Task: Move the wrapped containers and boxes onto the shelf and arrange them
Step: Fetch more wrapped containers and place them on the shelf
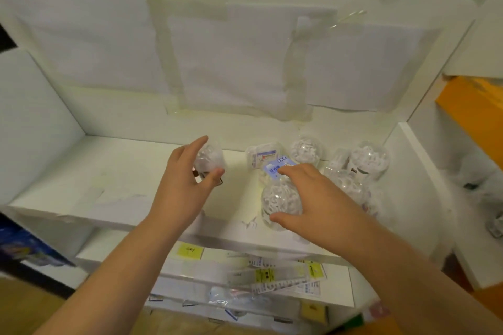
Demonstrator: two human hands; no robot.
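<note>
On the white shelf (122, 171), the left hand (185, 179) grips one clear container (211, 158) while the right hand (315, 198) clasps another clear container (280, 198) beside it.

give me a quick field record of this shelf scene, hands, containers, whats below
left hand: left hand grips a clear container of white pieces
right hand: right hand curls over a round container near the shelf's front edge
shelf: white shelf, bare on its left part
other containers: cluster at the right rear
blue label: blue-labelled pack by the right fingertips
below: flat packs with yellow labels
</note>
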